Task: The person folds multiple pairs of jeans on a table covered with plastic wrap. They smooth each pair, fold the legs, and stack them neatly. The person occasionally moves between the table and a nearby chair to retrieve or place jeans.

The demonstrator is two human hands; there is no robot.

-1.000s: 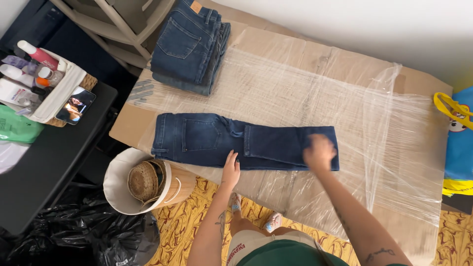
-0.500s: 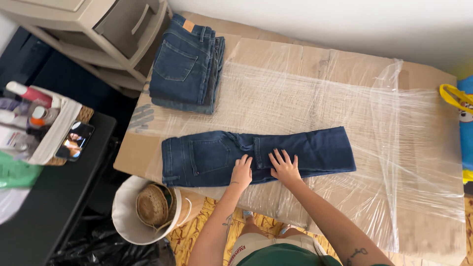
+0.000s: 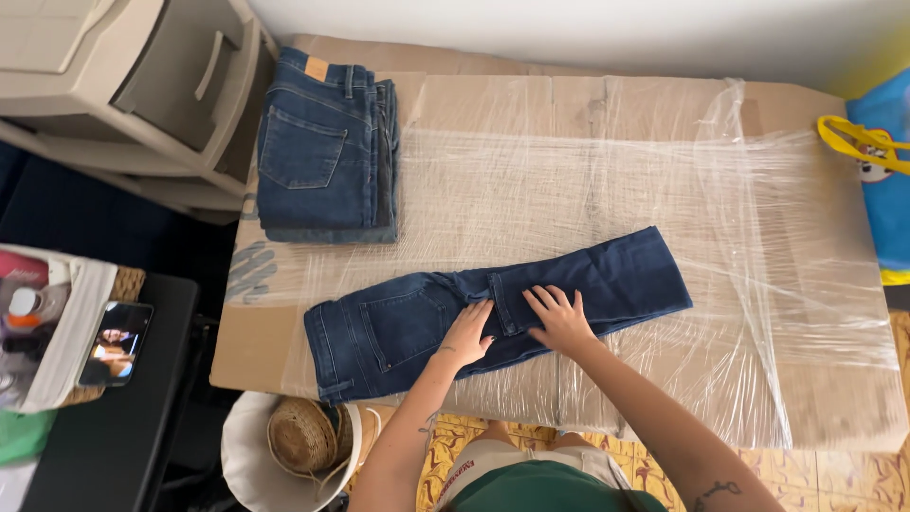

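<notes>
A pair of dark blue jeans (image 3: 616, 275) lies lengthwise, folded leg over leg, on a cardboard surface wrapped in clear plastic film (image 3: 588, 152). My left hand (image 3: 468, 333) rests flat on the jeans near the back pocket. My right hand (image 3: 559, 316) presses flat on the jeans just beside it, fingers spread, at the middle of the garment. Neither hand grips anything. A stack of folded dark jeans (image 3: 327, 152) sits at the far left corner of the surface.
A beige plastic drawer unit (image 3: 123, 85) stands at upper left. A black table (image 3: 104, 427) at left carries a phone (image 3: 116, 341) and a basket of bottles. A white bucket with a woven hat (image 3: 301, 436) sits below the surface's edge. A blue and yellow bag (image 3: 877, 171) lies at right.
My right hand slid left along the leg from the hem end to the middle, beside my left hand. The view shifted, so everything sits further right and lower in the frame.
</notes>
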